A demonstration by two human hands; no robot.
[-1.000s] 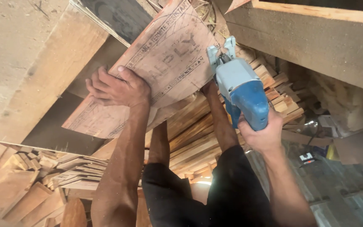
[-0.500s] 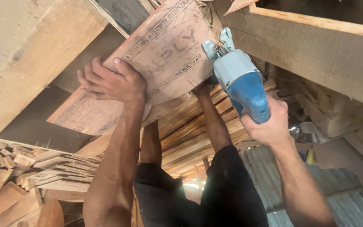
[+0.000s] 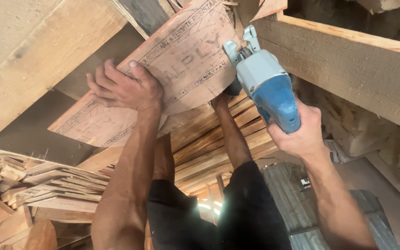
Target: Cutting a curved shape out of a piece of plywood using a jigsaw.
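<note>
Left hand (image 3: 122,87) spread flat on plywood sheet (image 3: 172,69). Right hand (image 3: 299,134) grips blue power tool (image 3: 267,88), nose at sheet's right edge, tight beside timber beam (image 3: 348,65). Offcut stack (image 3: 47,185) lower left. Since earlier frame: left hand slightly lower on sheet.

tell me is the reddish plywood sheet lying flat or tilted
Tilted: the reddish plywood sheet slants across the picture, pressed by the left hand, while the right hand holds the blue power tool at its edge.
</note>
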